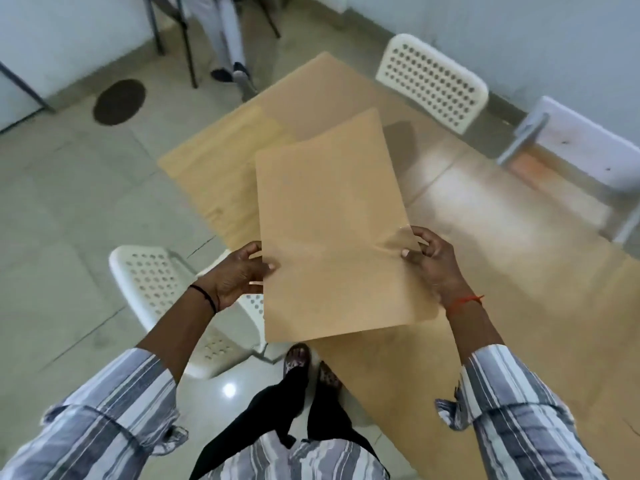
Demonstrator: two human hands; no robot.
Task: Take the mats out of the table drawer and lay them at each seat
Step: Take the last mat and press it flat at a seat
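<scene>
Two hands are holding a thin tan mat [332, 230] in the air above the table's [502, 271] near left edge. The left hand [235, 275] is pinching the mat's left side, thumb on top; the right hand [433, 261] is gripping its right side, where the sheet is creasing under the fingers. The mat is plain, flat-coloured and flexible, with its far edge showing a second layer behind, so it may be more than one sheet. Another mat [225, 161] of a like tan is lying at the table's far left corner. White perforated chairs [433, 81] are standing at the far edge and beside the near left edge.
</scene>
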